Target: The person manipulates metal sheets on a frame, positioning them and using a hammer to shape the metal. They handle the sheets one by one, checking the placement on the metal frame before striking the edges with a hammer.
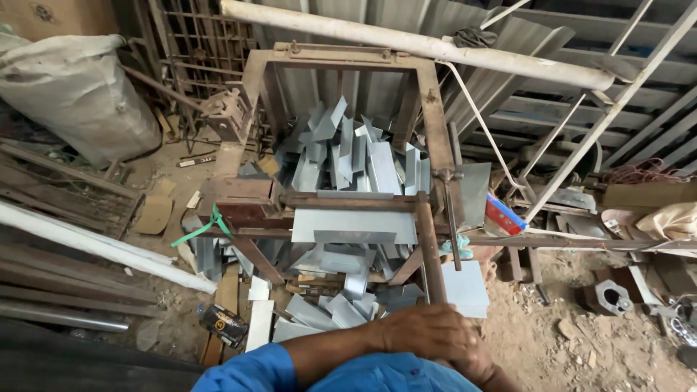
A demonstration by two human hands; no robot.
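My left hand (425, 332) reaches in from a blue sleeve and is closed over the near end of a rusty lever bar (428, 247). My right hand (488, 369) lies partly under it at the same spot, and its grip is hidden. The bar belongs to a rusty steel-frame bending machine (430, 109). A flat grey sheet-metal piece (352, 223) sits clamped across the machine's bed. Several bent grey pieces (348, 152) are piled behind the frame, and more (341, 308) lie on the ground below it.
A stack of flat grey sheets (465, 287) sits right of the lever. A long white pipe (406, 40) crosses overhead, and another (94, 247) lies at left among metal bars. A grey sack (72, 94) stands at far left. Scrap and dirt cover the right.
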